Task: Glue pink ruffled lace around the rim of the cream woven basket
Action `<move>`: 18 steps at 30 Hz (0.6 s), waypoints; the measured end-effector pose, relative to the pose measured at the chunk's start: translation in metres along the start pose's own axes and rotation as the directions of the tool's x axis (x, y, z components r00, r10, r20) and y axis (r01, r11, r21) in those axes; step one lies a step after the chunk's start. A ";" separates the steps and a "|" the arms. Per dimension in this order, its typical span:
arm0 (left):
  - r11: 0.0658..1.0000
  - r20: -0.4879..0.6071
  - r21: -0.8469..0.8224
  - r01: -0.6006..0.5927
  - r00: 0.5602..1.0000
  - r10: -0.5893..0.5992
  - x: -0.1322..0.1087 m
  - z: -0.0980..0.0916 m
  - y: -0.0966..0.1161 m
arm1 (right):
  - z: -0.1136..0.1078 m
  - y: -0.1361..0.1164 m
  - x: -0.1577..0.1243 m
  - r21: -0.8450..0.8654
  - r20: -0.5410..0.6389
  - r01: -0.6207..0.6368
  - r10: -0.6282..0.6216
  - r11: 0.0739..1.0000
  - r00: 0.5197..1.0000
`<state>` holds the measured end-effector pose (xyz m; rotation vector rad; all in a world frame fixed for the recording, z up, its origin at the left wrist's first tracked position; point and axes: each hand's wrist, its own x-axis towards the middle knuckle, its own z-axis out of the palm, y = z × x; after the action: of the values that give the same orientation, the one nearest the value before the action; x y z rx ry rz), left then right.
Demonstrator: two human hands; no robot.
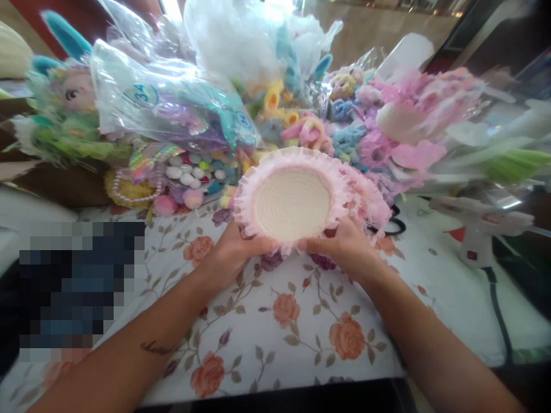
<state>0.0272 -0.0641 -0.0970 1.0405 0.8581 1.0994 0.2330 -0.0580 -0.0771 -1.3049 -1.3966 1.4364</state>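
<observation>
Clear plastic bag [129, 109] holds shiny teal pieces [226, 117]. Left hand [230, 252], right hand [350, 246]: fingers gripping ruffle-edged woven disc [293, 203]. Glue gun [476, 229] rightward.

Bright glare up top, blurred edges

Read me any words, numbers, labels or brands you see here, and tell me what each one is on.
"34", as it appears: blue, inside a blue outline, on the clear plastic bag.
Smaller blue circled mark, lower right on that bag: too blurred to read surely.
Dark script on the left forearm: too blurred to read.
No brand is legible.
</observation>
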 end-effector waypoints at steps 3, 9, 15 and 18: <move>0.999 -0.072 -0.050 0.007 0.997 -0.011 0.001 0.002 0.000 | 0.006 0.005 0.001 0.142 0.004 -0.031 0.031 0.989 1.000; 0.999 -0.190 -0.005 -0.054 0.980 0.052 0.004 0.004 -0.005 | 0.018 0.017 0.005 0.287 -0.037 0.037 -0.027 0.957 0.999; 0.994 -0.267 0.070 0.081 0.962 -0.060 0.002 0.007 0.000 | 0.025 0.013 -0.001 0.126 -0.211 0.167 -0.138 0.978 0.968; 0.985 -0.269 0.128 0.120 0.960 -0.082 0.001 0.009 0.004 | 0.027 0.011 -0.005 0.054 -0.251 0.138 -0.121 0.989 0.960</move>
<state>0.0345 -0.0644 -0.0910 0.9685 1.2056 1.1168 0.2095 -0.0703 -0.0898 -1.2744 -1.2307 1.1811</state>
